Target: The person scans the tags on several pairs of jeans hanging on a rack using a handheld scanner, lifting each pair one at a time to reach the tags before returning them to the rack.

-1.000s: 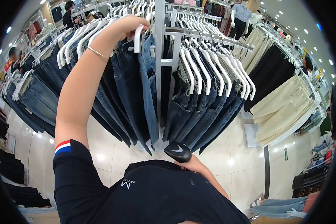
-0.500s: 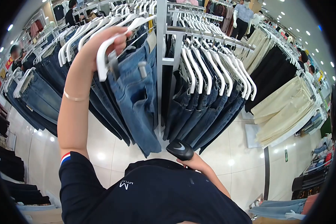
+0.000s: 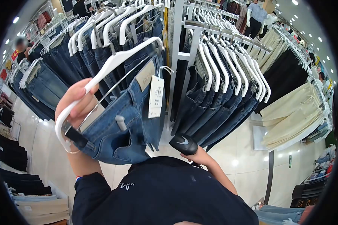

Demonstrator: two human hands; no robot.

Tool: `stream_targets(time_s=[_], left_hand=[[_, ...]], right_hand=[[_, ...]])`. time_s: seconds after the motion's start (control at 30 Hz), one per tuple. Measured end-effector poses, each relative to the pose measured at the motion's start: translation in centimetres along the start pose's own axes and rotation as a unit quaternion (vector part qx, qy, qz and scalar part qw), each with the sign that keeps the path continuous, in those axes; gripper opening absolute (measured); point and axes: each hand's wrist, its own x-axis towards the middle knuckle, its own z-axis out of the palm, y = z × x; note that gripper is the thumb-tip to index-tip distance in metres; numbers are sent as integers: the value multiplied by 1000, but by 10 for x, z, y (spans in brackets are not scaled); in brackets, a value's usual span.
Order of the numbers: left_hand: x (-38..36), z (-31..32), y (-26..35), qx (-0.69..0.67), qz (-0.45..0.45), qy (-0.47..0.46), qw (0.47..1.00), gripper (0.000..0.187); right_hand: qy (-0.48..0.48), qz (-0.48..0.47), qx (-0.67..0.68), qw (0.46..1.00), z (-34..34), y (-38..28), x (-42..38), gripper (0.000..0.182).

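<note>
Held in front of the left rack is a white hanger (image 3: 118, 58), with the fingers of my left hand (image 3: 79, 99) wrapped around its arm. A pair of blue jeans (image 3: 105, 146) hangs tilted from its clips, close to my body. From the waistband dangles a white price tag (image 3: 156, 96) with a printed code facing me. A grey anti-theft tag (image 3: 121, 123) is fixed to the denim. Low at the centre, my right hand (image 3: 199, 156) grips a black barcode scanner (image 3: 183, 144); its handle is mostly hidden.
More jeans (image 3: 60, 71) hang on the left rack. Dark jeans (image 3: 218, 107) fill the right rack past a metal post (image 3: 179, 75). Cream trousers (image 3: 293, 116) hang farther right. Folded clothes (image 3: 13, 152) lie at the lower left. Other people stand at the back.
My left hand has brought the hanger and jeans off the left rack, down and nearer my body. The price tag now shows. My right hand still holds the scanner low, at nearly the same spot.
</note>
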Motion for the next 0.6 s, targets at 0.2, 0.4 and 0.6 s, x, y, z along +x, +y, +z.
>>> stream_targets(time_s=[0.2, 0.4, 0.6], left_hand=[[-46, -26, 18, 90, -33, 8, 995, 30], [-85, -41, 34, 109, -6, 46, 993, 32], [-108, -56, 45, 95, -2, 4, 995, 28]], right_hand=[[-18, -3, -1, 1000, 16, -18, 10, 31], [27, -90, -25, 995, 48, -43, 14, 36], [33, -14, -34, 999, 65, -72, 15, 31]])
